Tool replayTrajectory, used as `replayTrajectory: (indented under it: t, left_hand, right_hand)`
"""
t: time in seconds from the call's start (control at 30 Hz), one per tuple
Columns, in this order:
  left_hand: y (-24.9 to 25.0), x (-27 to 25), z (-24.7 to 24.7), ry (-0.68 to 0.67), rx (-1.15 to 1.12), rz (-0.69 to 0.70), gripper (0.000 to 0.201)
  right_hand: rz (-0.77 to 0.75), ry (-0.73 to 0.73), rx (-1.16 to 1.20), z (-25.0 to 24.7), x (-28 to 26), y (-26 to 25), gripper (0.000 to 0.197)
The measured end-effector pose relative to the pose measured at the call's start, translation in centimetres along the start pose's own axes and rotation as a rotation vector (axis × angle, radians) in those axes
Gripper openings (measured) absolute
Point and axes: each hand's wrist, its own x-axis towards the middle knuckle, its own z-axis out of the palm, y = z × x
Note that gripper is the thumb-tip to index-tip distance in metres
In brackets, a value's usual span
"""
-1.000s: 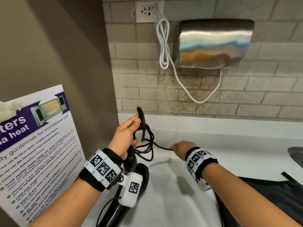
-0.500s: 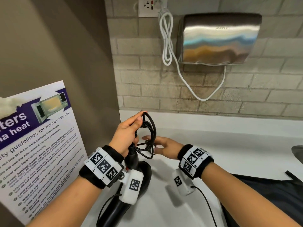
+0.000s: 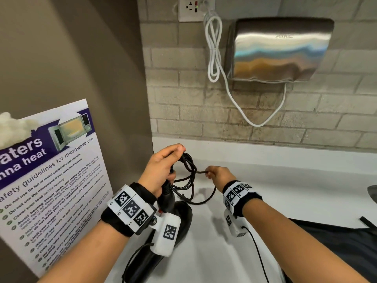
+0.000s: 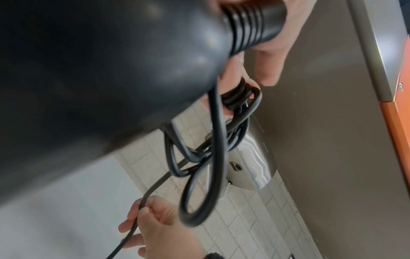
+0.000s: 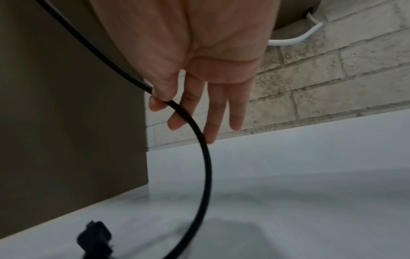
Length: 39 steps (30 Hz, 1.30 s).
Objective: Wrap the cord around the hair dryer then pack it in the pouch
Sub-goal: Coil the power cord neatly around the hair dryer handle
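The black hair dryer stands over the white counter, its handle end in my left hand. That hand also pinches several loops of the black cord at their top. My right hand is just right of the loops and pinches the cord's free stretch between thumb and forefinger, its other fingers straight. The slack cord curves down to the plug near the counter. In the left wrist view the dryer body fills the frame, with the loops hanging below. The black pouch lies at the lower right.
A steel hand dryer hangs on the brick wall, its white cable running to an outlet. A microwave safety poster leans on the brown panel at the left. The white counter runs right toward a dark edge.
My right hand brought the cord to the left hand, adding a loop, opened beside the loops, then took a new pinch on the cord and drew it right.
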Motion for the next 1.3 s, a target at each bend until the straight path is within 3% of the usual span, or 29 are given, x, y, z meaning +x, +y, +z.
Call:
replayTrajectory:
  t: [0.07, 0.2, 0.3, 0.53, 0.77, 1.03, 1.17, 1.3]
  left_hand:
    - [0.0, 0.1, 0.2, 0.009, 0.01, 0.023, 0.008]
    - [0.0, 0.5, 0.2, 0.015, 0.036, 0.068, 0.02]
    - [0.1, 0.6, -0.1, 0.022, 0.027, 0.059, 0.029]
    - [-0.1, -0.2, 0.1, 0.135, 0.02, 0.05, 0.018]
    - [-0.1, -0.6, 1.2, 0.201, 0.108, 0.181, 0.016]
    - [-0.3, -0.6, 1.8, 0.093, 0.278, 0.099, 0.02]
    - [-0.3, -1.0, 2.0, 0.156, 0.342, 0.1, 0.021]
    - [0.0, -1.0, 2.1, 0.106, 0.344, 0.016, 0.033]
  right_hand:
    - [-0.055, -0.047, -0.068, 0.1, -0.6, -1.0, 0.022]
    - [-0.36, -0.191, -0.04, -0.5, -2.6, -4.2, 0.028]
    - [-0.345, -0.15, 0.165, -1.8, -3.0, -5.5, 0.019]
    - [-0.255, 0.112, 0.297, -4.8, -1.6, -6.3, 0.011]
    - [-0.223, 0.249, 0.327, -5.8, -1.5, -7.2, 0.008]
    - [-0.311, 0.259, 0.367, -7.1, -2.5, -8.2, 0.011]
    - [-0.358, 0.272, 0.366, -7.5, -2.7, -8.8, 0.01]
    - [-0.427, 0.283, 0.332, -7.9, -3.1, -8.9, 0.003]
